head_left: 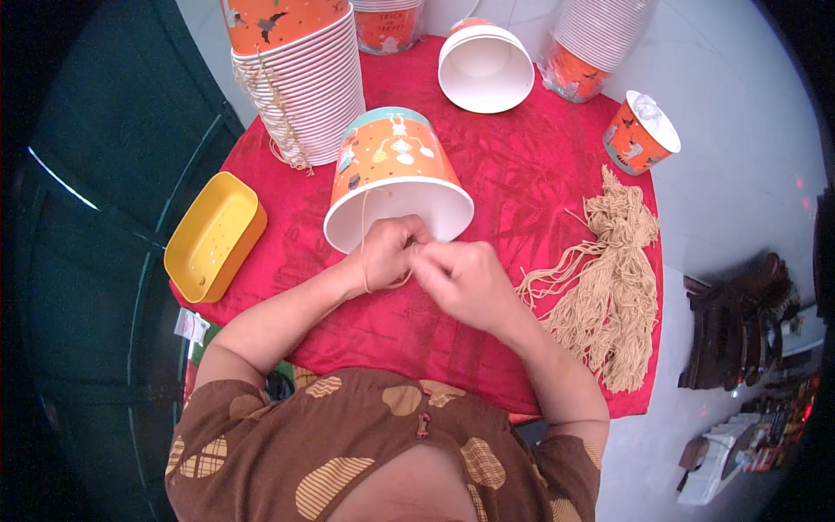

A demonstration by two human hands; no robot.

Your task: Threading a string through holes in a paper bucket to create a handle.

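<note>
An orange paper bucket [400, 157] with white figures and a teal base lies on its side, its white open mouth turned toward me. A thin beige string [364, 235] hangs from the upper part of its rim and loops past my left wrist. My left hand [393, 245] is closed just in front of the mouth, fingers pinched on the string. Against it, my right hand [465, 283] is closed too, its thumb and fingers pinching at the same spot. The fingertips and the string's end between them are mostly hidden.
A tall stack of buckets [300, 96] with strings stands back left, beside a yellow tray [259, 217]. A bundle of beige strings [622, 287] lies at right. Behind are a tipped white-mouthed bucket [485, 70], a small cup [639, 139] and wrapped stacks [578, 74] on the red cloth [513, 174].
</note>
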